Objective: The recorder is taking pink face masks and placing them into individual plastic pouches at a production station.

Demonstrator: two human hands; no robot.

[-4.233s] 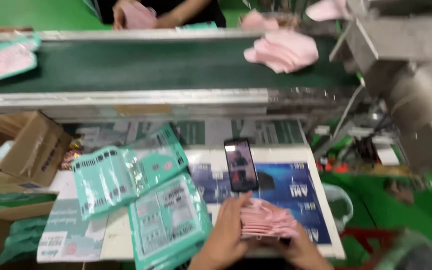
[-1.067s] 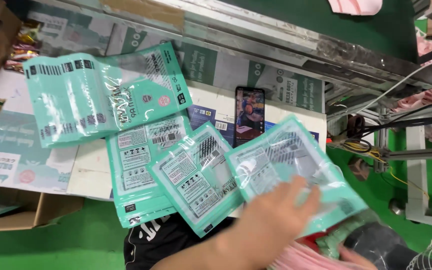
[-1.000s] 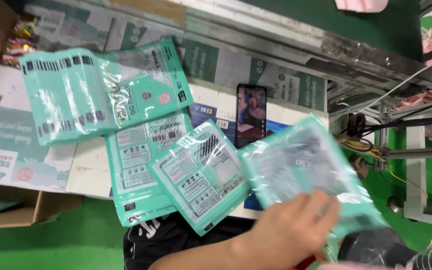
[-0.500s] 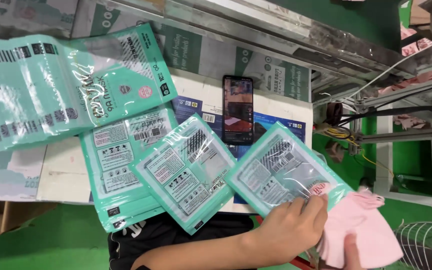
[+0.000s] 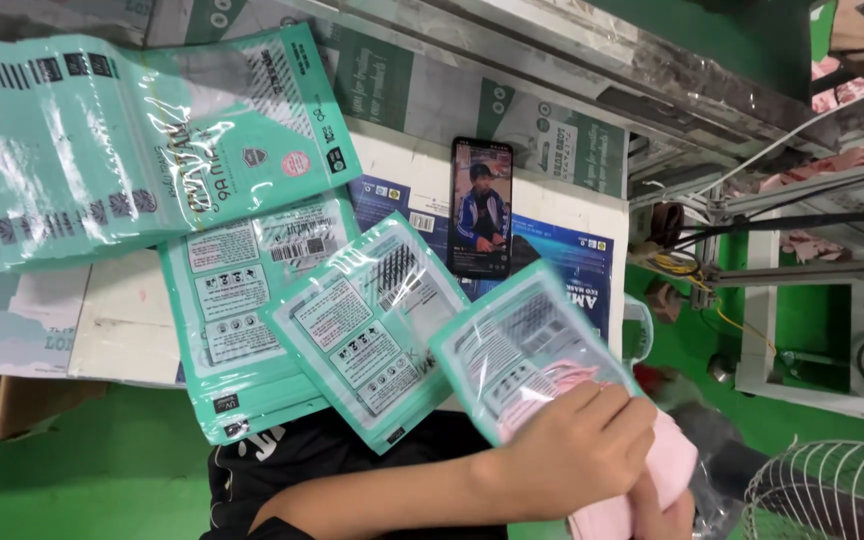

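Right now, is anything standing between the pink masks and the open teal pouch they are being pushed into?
Nothing visible does. The left hand holds the teal pouch, and the pink masks, gripped from below by the right hand, already show through its clear film.

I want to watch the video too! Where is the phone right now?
In the head view, the phone lies upright on the table, a little right of middle, above the teal pouch held in the hands, with another teal pouch to its lower left.
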